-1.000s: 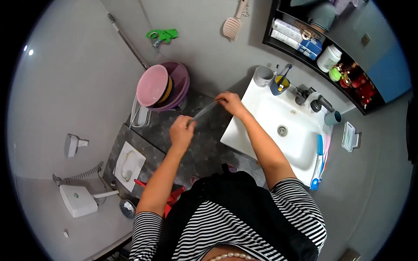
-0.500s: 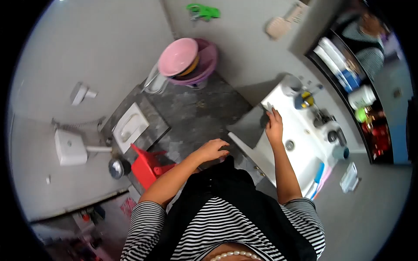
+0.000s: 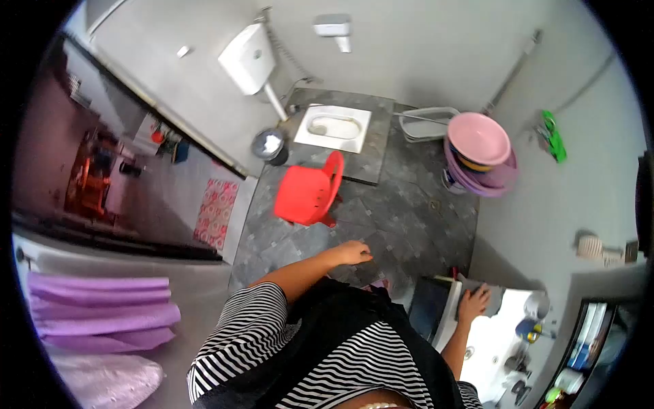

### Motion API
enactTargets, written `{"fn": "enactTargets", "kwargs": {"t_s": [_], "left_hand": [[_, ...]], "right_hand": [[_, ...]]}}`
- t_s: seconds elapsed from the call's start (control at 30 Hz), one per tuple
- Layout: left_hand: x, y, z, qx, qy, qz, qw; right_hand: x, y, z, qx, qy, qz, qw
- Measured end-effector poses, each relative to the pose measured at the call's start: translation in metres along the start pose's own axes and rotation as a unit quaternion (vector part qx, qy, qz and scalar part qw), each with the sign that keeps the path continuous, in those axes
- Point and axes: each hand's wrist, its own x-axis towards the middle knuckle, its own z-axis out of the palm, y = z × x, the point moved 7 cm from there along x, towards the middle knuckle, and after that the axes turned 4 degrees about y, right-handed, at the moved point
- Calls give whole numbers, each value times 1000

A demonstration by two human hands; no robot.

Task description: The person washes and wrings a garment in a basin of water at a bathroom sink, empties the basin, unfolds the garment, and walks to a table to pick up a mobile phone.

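My right hand (image 3: pixel 475 302) is at the edge of the white washbasin (image 3: pixel 487 337), its fingers on a grey cloth-like piece (image 3: pixel 492 300) that lies over the rim. Part of that piece is hidden beneath the fingers. My left hand (image 3: pixel 354 253) hangs in front of my body above the tiled floor, loosely curled and apart from any object. Closest to it stands a red plastic chair (image 3: pixel 300 194). On the basin's far side are a grey cup (image 3: pixel 536 305), a blue and yellow item (image 3: pixel 528 330) and a dark faucet (image 3: pixel 518 365).
A squat toilet (image 3: pixel 334 128) lies on a raised step, with a bin (image 3: pixel 269 145) beside it. Stacked pink and purple basins (image 3: pixel 479 138) stand by the right wall. On the left is a doorway with a red-patterned mat (image 3: pixel 216 213), and purple towels (image 3: pixel 102 310) hang below it.
My view has swung left, bringing the doorway and towels in. My right hand still rests at the basin, on the grey piece near its rim. My left hand stays before my body.
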Motion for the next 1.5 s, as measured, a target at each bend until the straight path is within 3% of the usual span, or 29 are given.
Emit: {"fn": "enactTargets", "kwargs": {"t_s": [0.03, 0.13, 0.23, 0.3, 0.37, 0.43, 0.5, 0.53, 0.6, 0.63, 0.67, 0.7, 0.73, 0.77, 0.8, 0.87, 0.93, 0.97, 1.0, 1.03, 1.07, 1.1, 1.13, 1.17, 1.23, 1.27, 1.4, 1.47, 1.5], "left_hand": [[-10, -26, 2, -35, 9, -30, 999], [-57, -140, 18, -35, 46, -97, 994], [-140, -254, 33, -60, 66, -225, 970], [-189, -312, 39, -71, 105, -270, 955], [-250, -369, 43, -68, 80, -349, 931], [-305, -418, 33, -101, 128, -361, 918], [-356, -451, 24, -131, 177, -371, 902], [-385, -462, 17, -164, 223, -397, 875], [-436, -475, 6, -203, 277, -430, 835], [-461, -481, 10, -310, 306, -438, 786], [-482, -487, 15, -411, 332, -434, 730], [-499, -493, 14, -417, 345, -433, 721], [-516, -499, 12, -399, 357, -433, 725], [-529, -505, 10, -381, 369, -433, 729], [-544, -510, 12, -386, 377, -437, 719], [-567, -526, 20, -458, 404, -468, 638], [-585, -551, 16, -452, 399, -472, 643], [-590, -562, 11, -445, 392, -469, 654], [-593, -579, 3, -485, 369, -481, 630], [-603, -585, -16, -494, 330, -506, 626], [-606, -616, -20, -501, 379, -483, 610], [-613, -633, -45, -507, 428, -458, 591], [-623, -654, -67, -491, 434, -487, 578], [-629, -682, -88, -487, 440, -489, 574], [-641, -733, -130, -433, 428, -498, 617], [-651, -753, -165, -416, 399, -508, 640], [-695, -815, -310, -360, 423, -512, 655], [-722, -844, -369, -331, 418, -535, 655], [-731, -858, -382, -338, 424, -537, 647]], "right_hand": [[6, -1, 1, -22, -56, 28, 998], [-1, -52, -14, -19, -19, 36, 999], [-33, -170, -17, 165, -80, -217, 959], [-91, -273, -51, 174, -193, -303, 917], [-139, -357, -66, 159, -223, -367, 889], [-203, -443, -88, 152, -245, -425, 858], [-286, -522, -120, 376, -418, -421, 712], [-314, -555, -121, 367, -424, -436, 704], [-392, -612, -137, 504, -658, -417, 373], [-413, -640, -116, 502, -713, -385, 302], [-416, -660, -66, 480, -671, -394, 406], [-407, -678, -8, 377, -548, -469, 581], [-400, -692, 47, 120, -302, -624, 711], [-404, -698, 92, -51, -163, -683, 710], [-416, -704, 125, -127, -130, -706, 685], [-438, -728, 162, -159, -187, -716, 654], [-447, -761, 224, -192, -441, -647, 592], [-455, -803, 228, -254, -307, -703, 589], [-492, -842, 187, -264, -285, -740, 549], [-502, -868, 194, -259, -287, -743, 546], [-509, -907, 191, -147, -278, -735, 600], [-516, -948, 184, -34, -266, -717, 644], [-529, -984, 183, 7, -291, -724, 626], [-539, -1019, 187, 12, -292, -728, 620], [-548, -1074, 206, -9, -364, -708, 605], [-559, -1106, 198, 13, -268, -765, 586], [-595, -1224, 219, -83, -293, -789, 533], [-639, -1267, 223, -223, -261, -848, 404], [-665, -1292, 222, -230, -258, -851, 395]]}}
